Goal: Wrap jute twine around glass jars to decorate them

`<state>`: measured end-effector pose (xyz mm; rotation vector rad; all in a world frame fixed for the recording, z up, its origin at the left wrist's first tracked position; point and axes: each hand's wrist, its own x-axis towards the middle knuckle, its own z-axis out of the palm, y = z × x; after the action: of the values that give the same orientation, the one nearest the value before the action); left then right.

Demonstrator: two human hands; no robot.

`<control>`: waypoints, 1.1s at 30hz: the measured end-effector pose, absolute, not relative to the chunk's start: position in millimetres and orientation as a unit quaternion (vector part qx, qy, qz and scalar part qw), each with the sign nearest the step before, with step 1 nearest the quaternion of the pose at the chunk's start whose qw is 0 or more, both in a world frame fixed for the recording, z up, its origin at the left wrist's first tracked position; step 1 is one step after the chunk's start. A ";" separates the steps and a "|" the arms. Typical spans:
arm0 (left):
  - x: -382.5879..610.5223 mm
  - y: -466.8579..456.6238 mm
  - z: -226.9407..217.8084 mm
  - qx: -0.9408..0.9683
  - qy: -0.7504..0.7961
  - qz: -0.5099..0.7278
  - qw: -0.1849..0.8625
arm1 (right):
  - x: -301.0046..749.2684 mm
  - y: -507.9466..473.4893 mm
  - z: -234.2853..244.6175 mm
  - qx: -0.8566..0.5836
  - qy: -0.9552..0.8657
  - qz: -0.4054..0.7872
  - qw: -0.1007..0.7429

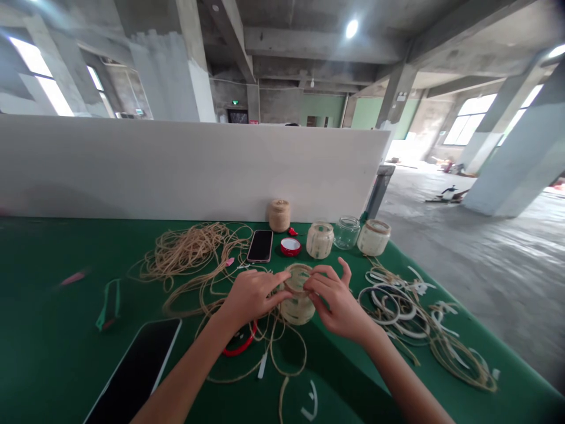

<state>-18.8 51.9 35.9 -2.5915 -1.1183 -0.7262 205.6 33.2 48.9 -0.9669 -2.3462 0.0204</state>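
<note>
Progress: kinda midway imo, pinching wrapped jar [298, 312] by its rim [297, 292] with both hands [251, 293] [338, 300], probably leaving bare glass jar [346, 234]

Squat jar [298, 311], upright, open-mouthed, pale-wrapped sides, twine [301, 265] around rim, between fingers [278, 278].

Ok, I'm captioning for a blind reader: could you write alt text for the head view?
A person's left hand and right hand touch a twine-rimmed glass jar on a green-covered table. Behind it stand two similar jars and a bare glass jar; loose twine lies tangled to the left.
</note>
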 end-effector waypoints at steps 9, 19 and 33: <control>-13.2 50.6 33.3 -0.880 -0.387 -0.263 0.085 | 208.1 33.1 51.5 -0.371 -0.879 0.017 0.299; 9.8 37.8 35.8 -0.864 -0.412 -0.282 0.060 | 202.0 28.5 51.5 -0.372 -0.884 0.018 0.282; -19.9 54.6 32.4 -0.864 -0.415 -0.256 0.127 | 215.7 35.6 50.7 -0.361 -0.887 0.027 0.286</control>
<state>-19.9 54.6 32.4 -2.5139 -1.2072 -0.7440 215.7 35.6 50.7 -0.9636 -2.3719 0.0711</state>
